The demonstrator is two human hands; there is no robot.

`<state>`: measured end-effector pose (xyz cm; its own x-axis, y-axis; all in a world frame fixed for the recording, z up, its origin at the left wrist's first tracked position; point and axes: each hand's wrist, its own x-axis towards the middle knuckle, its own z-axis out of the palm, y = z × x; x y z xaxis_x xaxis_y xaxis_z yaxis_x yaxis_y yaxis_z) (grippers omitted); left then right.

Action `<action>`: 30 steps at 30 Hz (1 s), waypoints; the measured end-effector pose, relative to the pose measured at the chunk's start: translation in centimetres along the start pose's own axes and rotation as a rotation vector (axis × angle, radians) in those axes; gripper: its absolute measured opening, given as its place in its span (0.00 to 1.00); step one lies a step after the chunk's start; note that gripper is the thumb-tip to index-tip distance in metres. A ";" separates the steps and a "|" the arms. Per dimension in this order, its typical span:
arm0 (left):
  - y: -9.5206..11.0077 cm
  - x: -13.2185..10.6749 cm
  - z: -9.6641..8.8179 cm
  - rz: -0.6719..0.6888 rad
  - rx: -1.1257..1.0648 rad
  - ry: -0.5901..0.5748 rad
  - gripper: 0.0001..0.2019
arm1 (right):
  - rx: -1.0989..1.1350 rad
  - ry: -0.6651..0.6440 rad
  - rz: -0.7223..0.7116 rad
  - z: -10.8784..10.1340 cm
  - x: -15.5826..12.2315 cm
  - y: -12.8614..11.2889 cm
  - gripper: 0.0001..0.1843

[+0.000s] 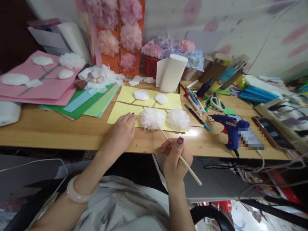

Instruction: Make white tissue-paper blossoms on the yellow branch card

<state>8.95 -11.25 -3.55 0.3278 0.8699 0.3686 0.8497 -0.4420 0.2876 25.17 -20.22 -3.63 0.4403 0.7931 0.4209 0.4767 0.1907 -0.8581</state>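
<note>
My right hand (176, 157) is closed around a thin wooden stick (191, 171), like a chopstick, whose far tip meets the lower edge of a fluffy white paper flower (152, 118). That flower lies on a yellow sheet (125, 113) with brown branch lines drawn across it. Beside it, on the right, sits a second fluffy white flower (178, 119). Two flat white paper pads (141, 94) are on the sheet's upper part. My left hand (124, 130) rests at the sheet's lower left, fingers stretched toward the first flower and holding nothing.
A blue glue gun (229, 126) and a phone (273, 132) lie at the right. Markers (197, 117) and scissors (217, 105) are behind them. A tissue roll (173, 73) stands at the back. Pink sheets (36, 93) and white paper scraps (101, 78) occupy the left.
</note>
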 end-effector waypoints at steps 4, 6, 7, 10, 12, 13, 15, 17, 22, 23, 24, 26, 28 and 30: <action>-0.1 -0.1 0.2 0.037 -0.026 0.021 0.20 | 0.015 0.032 -0.033 -0.7 -0.2 -0.5 0.29; -0.2 0.0 0.3 0.037 -0.025 0.022 0.20 | 0.032 0.017 -0.031 -0.6 -0.1 -0.4 0.29; -0.3 0.0 0.3 0.038 -0.022 0.023 0.20 | 0.042 0.006 -0.020 -0.4 0.0 -0.3 0.29; -0.6 0.1 0.3 0.061 -0.030 0.018 0.20 | 0.047 -0.011 -0.005 0.2 0.5 0.1 0.29; -0.8 0.2 0.3 0.072 -0.046 -0.003 0.21 | 0.032 -0.015 -0.012 0.3 1.0 0.1 0.29; -0.9 0.2 0.3 0.073 -0.053 -0.020 0.21 | 0.024 -0.028 -0.016 0.3 1.3 0.0 0.30; -0.9 0.2 0.2 0.073 -0.063 -0.046 0.21 | 0.024 -0.048 -0.017 0.1 2.0 -0.3 0.30; -0.8 0.1 0.2 0.080 -0.074 -0.052 0.22 | 0.042 -0.057 -0.005 0.0 2.6 -0.8 0.31; -1.0 0.0 -0.2 0.106 -0.099 -0.044 0.22 | 0.067 -0.030 0.055 0.4 3.6 -2.0 0.32; -1.1 0.0 -0.3 0.115 -0.109 -0.054 0.21 | 0.063 -0.029 0.054 0.6 3.8 -2.3 0.33; -1.3 0.0 -0.5 0.125 -0.123 -0.065 0.21 | 0.057 -0.032 0.049 0.7 4.0 -2.6 0.33; -1.7 0.0 -0.7 0.143 -0.155 -0.097 0.20 | 0.034 -0.041 0.032 1.0 4.4 -3.1 0.34; -2.2 0.0 -0.9 0.161 -0.182 -0.119 0.19 | 0.000 -0.037 0.023 1.3 5.0 -3.6 0.33; -2.6 -0.1 -1.0 0.184 -0.194 -0.131 0.19 | -0.043 -0.029 0.019 1.5 5.7 -4.0 0.32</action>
<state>6.35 -10.42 -3.47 0.5300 0.7866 0.3167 0.6804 -0.6174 0.3949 24.60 -15.59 1.76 0.4281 0.8127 0.3953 0.5013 0.1504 -0.8521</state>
